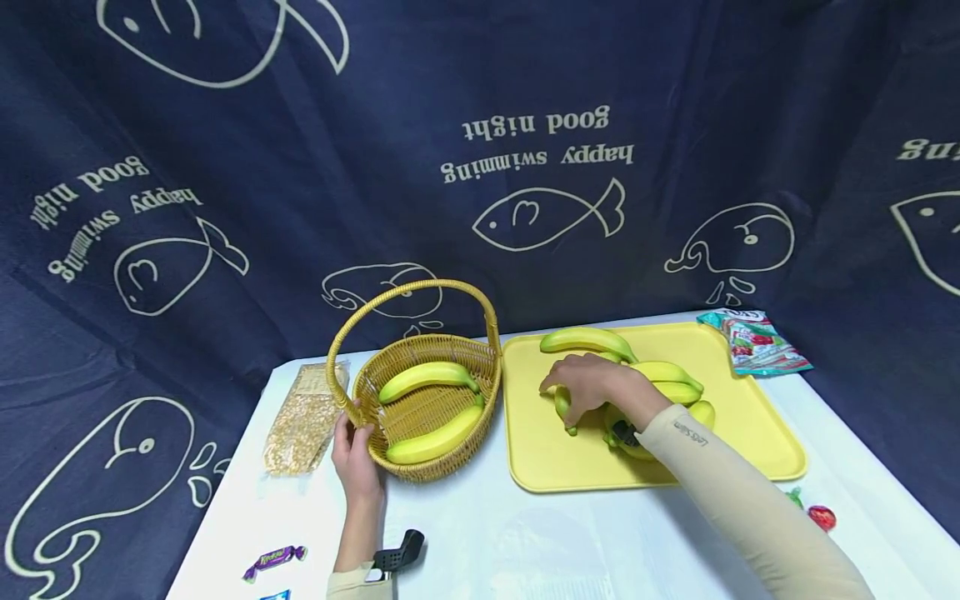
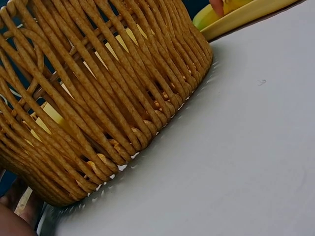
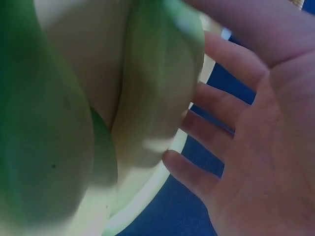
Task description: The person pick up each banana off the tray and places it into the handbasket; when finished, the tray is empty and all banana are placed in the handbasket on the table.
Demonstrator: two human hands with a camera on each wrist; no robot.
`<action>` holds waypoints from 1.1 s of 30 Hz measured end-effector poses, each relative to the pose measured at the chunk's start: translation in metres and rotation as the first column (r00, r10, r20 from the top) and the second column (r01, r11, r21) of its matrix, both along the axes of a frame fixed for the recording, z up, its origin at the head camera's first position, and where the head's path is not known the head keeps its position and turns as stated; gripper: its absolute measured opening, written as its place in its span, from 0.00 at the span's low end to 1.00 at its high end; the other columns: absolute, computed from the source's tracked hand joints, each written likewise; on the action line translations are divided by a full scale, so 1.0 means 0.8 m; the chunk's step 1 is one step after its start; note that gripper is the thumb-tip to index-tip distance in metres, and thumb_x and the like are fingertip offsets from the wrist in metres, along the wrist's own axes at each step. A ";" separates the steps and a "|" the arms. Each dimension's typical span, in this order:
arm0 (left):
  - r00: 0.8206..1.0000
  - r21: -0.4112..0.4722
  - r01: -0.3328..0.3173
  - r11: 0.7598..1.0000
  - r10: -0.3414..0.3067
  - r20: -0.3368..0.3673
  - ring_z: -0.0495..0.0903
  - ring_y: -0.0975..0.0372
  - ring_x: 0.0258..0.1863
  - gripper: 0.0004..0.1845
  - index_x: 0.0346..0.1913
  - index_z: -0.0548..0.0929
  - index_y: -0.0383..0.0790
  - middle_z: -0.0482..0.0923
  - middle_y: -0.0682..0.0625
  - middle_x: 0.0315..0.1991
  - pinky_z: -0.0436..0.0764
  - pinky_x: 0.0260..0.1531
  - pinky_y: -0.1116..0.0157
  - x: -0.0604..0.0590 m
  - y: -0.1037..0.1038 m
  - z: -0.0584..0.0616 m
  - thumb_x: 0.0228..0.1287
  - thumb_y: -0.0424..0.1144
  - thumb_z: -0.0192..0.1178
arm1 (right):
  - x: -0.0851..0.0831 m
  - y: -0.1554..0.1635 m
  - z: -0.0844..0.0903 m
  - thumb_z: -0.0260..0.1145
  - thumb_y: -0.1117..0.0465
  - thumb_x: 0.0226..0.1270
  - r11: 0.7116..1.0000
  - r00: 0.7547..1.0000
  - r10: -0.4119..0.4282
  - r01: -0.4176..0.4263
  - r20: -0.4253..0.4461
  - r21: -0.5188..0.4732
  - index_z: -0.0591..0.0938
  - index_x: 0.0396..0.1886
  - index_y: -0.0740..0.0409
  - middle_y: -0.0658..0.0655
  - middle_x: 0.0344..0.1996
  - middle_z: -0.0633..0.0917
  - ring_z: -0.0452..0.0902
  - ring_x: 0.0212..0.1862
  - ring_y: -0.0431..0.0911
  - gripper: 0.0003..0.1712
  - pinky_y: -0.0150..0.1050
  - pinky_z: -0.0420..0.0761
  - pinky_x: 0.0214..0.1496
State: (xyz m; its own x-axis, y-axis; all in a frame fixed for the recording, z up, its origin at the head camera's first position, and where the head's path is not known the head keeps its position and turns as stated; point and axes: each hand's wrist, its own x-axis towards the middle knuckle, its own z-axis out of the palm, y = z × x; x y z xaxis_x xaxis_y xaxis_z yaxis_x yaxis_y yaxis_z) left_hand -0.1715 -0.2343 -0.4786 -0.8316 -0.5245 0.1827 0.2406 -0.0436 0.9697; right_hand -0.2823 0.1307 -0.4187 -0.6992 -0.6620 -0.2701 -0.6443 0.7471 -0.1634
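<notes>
A wicker basket (image 1: 435,408) with a tall arched handle stands left of centre, holding an upper banana (image 1: 427,377) and a lower banana (image 1: 438,437). My left hand (image 1: 356,462) grips its left rim near the handle's base; in the left wrist view the basket's side (image 2: 113,88) hides most of that hand. Over the yellow tray (image 1: 540,467), my right hand (image 1: 592,387) holds a banana (image 1: 562,402) between thumb and fingers. The right wrist view shows fingertips (image 3: 172,157) against the side of that banana (image 3: 155,88). Several other bananas (image 1: 667,373) lie around and partly under this hand.
A clear bag of yellowish grains (image 1: 300,425) lies left of the basket. Nearer the front is a purple wrapped candy (image 1: 275,560). A teal snack packet (image 1: 757,342) overlaps the tray's far right corner, and a small red item (image 1: 822,517) lies right of the tray.
</notes>
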 end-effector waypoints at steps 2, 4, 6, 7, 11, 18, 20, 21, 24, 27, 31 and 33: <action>1.000 -0.004 0.001 1.000 -0.001 0.004 0.66 0.53 0.63 0.25 0.64 0.72 0.36 0.68 0.43 0.64 0.66 0.59 0.64 0.000 0.000 -0.001 0.63 0.27 0.50 | 0.001 0.000 0.000 0.78 0.51 0.45 1.000 1.000 0.006 -0.006 -0.007 -0.020 0.82 0.57 0.45 0.49 0.54 0.79 0.71 0.57 0.49 0.34 0.47 0.71 0.54; 1.000 -0.008 -0.003 1.000 0.003 0.005 0.66 0.53 0.63 0.25 0.64 0.72 0.36 0.68 0.43 0.64 0.67 0.57 0.66 0.000 0.000 -0.001 0.63 0.27 0.50 | 0.000 0.001 0.000 0.77 0.57 0.46 0.999 1.000 0.015 -0.015 -0.004 -0.044 0.83 0.54 0.48 0.51 0.52 0.81 0.73 0.54 0.48 0.30 0.45 0.72 0.53; 1.000 -0.011 0.001 1.000 -0.001 0.008 0.66 0.53 0.63 0.25 0.65 0.71 0.35 0.68 0.42 0.64 0.68 0.56 0.68 0.001 0.000 -0.001 0.63 0.27 0.50 | -0.001 0.002 0.001 0.75 0.63 0.46 0.998 1.000 0.014 -0.014 0.012 -0.057 0.83 0.54 0.51 0.52 0.51 0.81 0.73 0.52 0.46 0.30 0.43 0.72 0.53; 1.000 -0.012 0.003 1.000 -0.003 0.008 0.66 0.52 0.63 0.25 0.65 0.71 0.35 0.68 0.41 0.64 0.68 0.55 0.69 0.001 0.000 -0.001 0.63 0.27 0.50 | -0.002 0.003 0.001 0.74 0.66 0.46 0.998 1.000 0.010 -0.008 0.023 -0.062 0.83 0.55 0.52 0.52 0.51 0.81 0.73 0.51 0.45 0.30 0.42 0.72 0.53; 1.000 -0.009 0.000 1.000 0.000 0.012 0.66 0.52 0.63 0.25 0.65 0.71 0.35 0.68 0.41 0.64 0.69 0.54 0.71 0.002 0.001 0.000 0.63 0.27 0.50 | -0.005 0.007 0.001 0.64 0.81 0.46 0.998 0.999 -0.017 0.019 0.029 -0.068 0.83 0.55 0.52 0.51 0.51 0.82 0.74 0.50 0.45 0.34 0.40 0.72 0.50; 1.000 -0.009 0.006 1.000 -0.006 0.017 0.65 0.55 0.64 0.25 0.65 0.71 0.37 0.68 0.45 0.64 0.65 0.60 0.64 0.002 0.004 0.003 0.64 0.27 0.50 | -0.011 0.016 -0.007 0.62 0.82 0.47 0.996 0.979 0.022 -0.039 -0.202 -0.077 0.86 0.41 0.44 0.46 0.39 0.84 0.78 0.44 0.46 0.30 0.43 0.75 0.47; 1.000 -0.010 0.008 1.000 -0.008 0.014 0.65 0.55 0.64 0.25 0.65 0.71 0.37 0.68 0.45 0.64 0.66 0.60 0.64 0.003 0.004 0.002 0.64 0.27 0.49 | -0.012 0.015 -0.006 0.66 0.78 0.48 0.994 0.964 0.042 -0.066 -0.261 -0.083 0.86 0.42 0.42 0.46 0.40 0.83 0.78 0.44 0.47 0.28 0.45 0.76 0.44; 1.000 -0.012 0.008 1.000 -0.007 0.013 0.65 0.55 0.64 0.25 0.65 0.71 0.37 0.68 0.44 0.64 0.66 0.60 0.64 0.004 0.005 0.002 0.64 0.27 0.49 | -0.012 0.013 -0.003 0.68 0.76 0.48 0.993 0.956 0.053 -0.082 -0.287 -0.090 0.86 0.43 0.43 0.46 0.40 0.83 0.78 0.43 0.47 0.27 0.45 0.77 0.42; 1.000 -0.022 0.007 1.000 -0.006 0.015 0.64 0.55 0.65 0.25 0.65 0.71 0.37 0.68 0.45 0.65 0.65 0.61 0.64 0.004 0.004 0.003 0.64 0.28 0.49 | -0.006 0.001 0.018 0.73 0.69 0.47 0.982 0.939 0.083 -0.134 -0.333 -0.133 0.85 0.44 0.44 0.47 0.39 0.82 0.77 0.41 0.46 0.23 0.44 0.77 0.39; 1.000 -0.018 0.009 1.000 -0.009 0.010 0.64 0.54 0.65 0.25 0.65 0.71 0.37 0.68 0.44 0.65 0.65 0.61 0.63 0.003 0.004 0.004 0.64 0.28 0.49 | 0.008 -0.021 0.051 0.74 0.65 0.45 0.966 0.936 0.117 -0.185 -0.333 -0.181 0.85 0.44 0.45 0.46 0.36 0.80 0.75 0.38 0.43 0.23 0.41 0.76 0.40; 1.000 -0.001 0.001 1.000 -0.001 0.006 0.64 0.54 0.65 0.25 0.65 0.71 0.36 0.68 0.45 0.64 0.66 0.60 0.64 0.003 0.004 0.005 0.63 0.27 0.50 | 0.031 -0.063 0.091 0.72 0.64 0.47 0.935 0.914 0.212 -0.293 -0.346 -0.200 0.84 0.48 0.44 0.46 0.36 0.79 0.73 0.37 0.42 0.24 0.38 0.74 0.41; 1.000 0.002 -0.002 1.000 0.002 0.009 0.65 0.54 0.64 0.25 0.65 0.71 0.36 0.68 0.45 0.64 0.66 0.60 0.65 0.003 0.004 0.005 0.63 0.27 0.50 | 0.041 -0.087 0.105 0.73 0.62 0.51 0.924 0.898 0.259 -0.338 -0.357 -0.178 0.83 0.52 0.45 0.47 0.38 0.79 0.72 0.39 0.42 0.25 0.37 0.74 0.42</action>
